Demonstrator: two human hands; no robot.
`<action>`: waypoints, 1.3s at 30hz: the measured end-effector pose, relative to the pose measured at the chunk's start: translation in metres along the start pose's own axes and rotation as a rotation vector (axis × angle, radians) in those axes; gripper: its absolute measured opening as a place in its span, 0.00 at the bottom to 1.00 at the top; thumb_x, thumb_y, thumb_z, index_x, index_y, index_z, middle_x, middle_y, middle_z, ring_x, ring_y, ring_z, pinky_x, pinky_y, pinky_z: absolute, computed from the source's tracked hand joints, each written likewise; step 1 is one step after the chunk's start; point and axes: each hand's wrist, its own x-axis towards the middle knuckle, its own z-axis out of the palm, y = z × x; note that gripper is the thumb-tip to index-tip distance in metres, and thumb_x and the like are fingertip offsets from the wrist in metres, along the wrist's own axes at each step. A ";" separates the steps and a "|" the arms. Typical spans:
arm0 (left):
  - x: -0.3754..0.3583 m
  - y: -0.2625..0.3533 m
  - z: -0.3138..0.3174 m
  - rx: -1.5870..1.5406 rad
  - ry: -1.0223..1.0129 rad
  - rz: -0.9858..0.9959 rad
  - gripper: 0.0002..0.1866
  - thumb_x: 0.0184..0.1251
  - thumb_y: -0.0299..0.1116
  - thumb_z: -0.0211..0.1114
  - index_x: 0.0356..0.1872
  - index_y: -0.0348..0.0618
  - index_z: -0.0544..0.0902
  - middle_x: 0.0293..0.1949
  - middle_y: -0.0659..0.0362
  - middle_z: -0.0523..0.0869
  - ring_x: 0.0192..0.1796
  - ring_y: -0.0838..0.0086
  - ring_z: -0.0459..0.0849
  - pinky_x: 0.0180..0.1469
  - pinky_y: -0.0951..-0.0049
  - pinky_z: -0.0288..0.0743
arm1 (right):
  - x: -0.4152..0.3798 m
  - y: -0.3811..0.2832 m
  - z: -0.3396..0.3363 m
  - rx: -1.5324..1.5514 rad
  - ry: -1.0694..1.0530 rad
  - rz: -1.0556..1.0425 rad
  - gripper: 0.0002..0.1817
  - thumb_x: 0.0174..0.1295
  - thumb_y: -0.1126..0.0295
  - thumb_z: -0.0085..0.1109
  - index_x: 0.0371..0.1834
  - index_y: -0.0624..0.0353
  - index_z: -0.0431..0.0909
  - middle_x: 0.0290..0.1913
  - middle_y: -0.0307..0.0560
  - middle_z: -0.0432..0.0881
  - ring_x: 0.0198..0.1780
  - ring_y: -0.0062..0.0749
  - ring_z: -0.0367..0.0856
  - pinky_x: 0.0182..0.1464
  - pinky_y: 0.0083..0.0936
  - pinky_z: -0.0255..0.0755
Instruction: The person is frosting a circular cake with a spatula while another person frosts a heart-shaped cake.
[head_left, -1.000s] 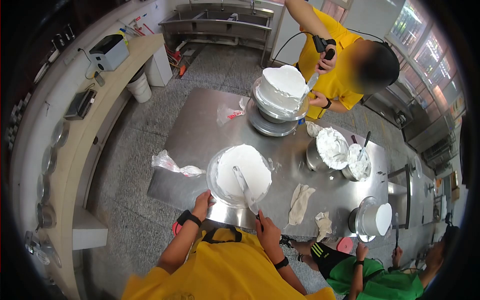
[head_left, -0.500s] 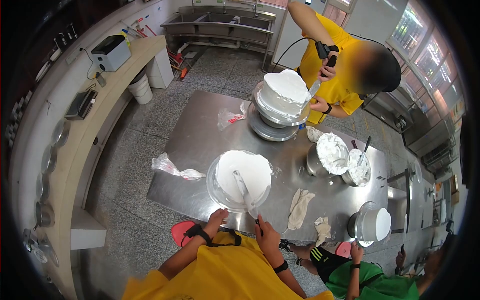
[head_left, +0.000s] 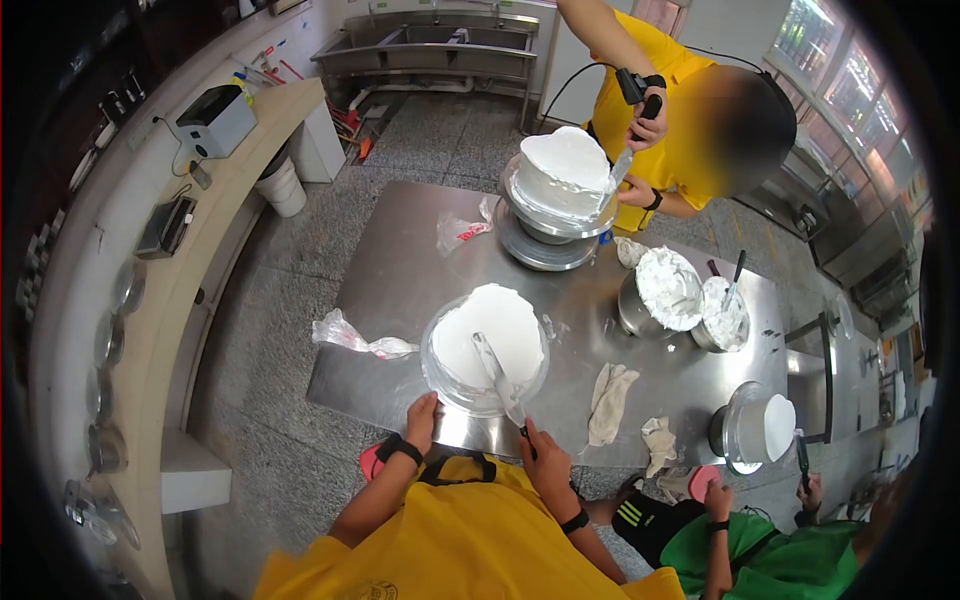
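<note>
A white cream-covered cake (head_left: 488, 330) sits on a round turntable (head_left: 437, 385) in front of me. My right hand (head_left: 547, 460) is closed around the dark handle of an icing spatula (head_left: 497, 376). Its metal blade lies across the cake's top, pointing away from me and to the left. My left hand (head_left: 422, 420) is at the near left rim of the turntable, its fingers together and seemingly pinching the edge; the fingertips are small and partly hidden.
On the steel table (head_left: 400, 240) are a plastic bag (head_left: 350, 335), cloths (head_left: 610, 402) and cream bowls (head_left: 668, 290). Across it, a person in yellow (head_left: 640, 60) works a spatula on a taller cake (head_left: 563, 175). At right, a person in green (head_left: 740, 560) is beside another cake (head_left: 775, 428).
My view has shifted slightly. My spatula stays over the cake with its angle barely changed, and my left hand has come closer to the turntable rim. The person in green has brought a spatula to their cake.
</note>
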 end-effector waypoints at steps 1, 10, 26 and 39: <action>-0.005 -0.011 0.001 -0.021 -0.022 -0.020 0.13 0.77 0.40 0.59 0.46 0.41 0.84 0.37 0.65 0.84 0.39 0.82 0.79 0.42 0.78 0.74 | 0.000 -0.001 -0.002 0.007 -0.001 0.005 0.21 0.66 0.67 0.62 0.63 0.53 0.78 0.30 0.48 0.80 0.28 0.47 0.81 0.27 0.38 0.73; -0.001 -0.008 -0.005 -0.101 -0.163 -0.056 0.18 0.79 0.49 0.55 0.51 0.44 0.81 0.44 0.64 0.84 0.46 0.79 0.81 0.48 0.74 0.78 | 0.002 0.003 0.002 0.032 -0.023 0.009 0.22 0.66 0.67 0.63 0.63 0.53 0.78 0.31 0.48 0.80 0.28 0.48 0.81 0.28 0.39 0.73; -0.023 -0.016 0.008 0.124 -0.285 -0.205 0.17 0.77 0.45 0.58 0.53 0.43 0.81 0.49 0.63 0.84 0.48 0.78 0.80 0.49 0.74 0.75 | 0.003 0.003 -0.001 0.053 0.021 -0.035 0.21 0.66 0.65 0.63 0.63 0.53 0.78 0.31 0.48 0.81 0.26 0.47 0.82 0.26 0.38 0.75; -0.007 0.032 -0.011 0.020 -0.057 -0.099 0.14 0.76 0.39 0.58 0.55 0.44 0.80 0.44 0.66 0.85 0.45 0.81 0.81 0.45 0.76 0.76 | 0.000 -0.001 -0.002 0.071 -0.024 0.002 0.22 0.67 0.68 0.62 0.64 0.57 0.77 0.31 0.52 0.80 0.30 0.50 0.81 0.30 0.39 0.73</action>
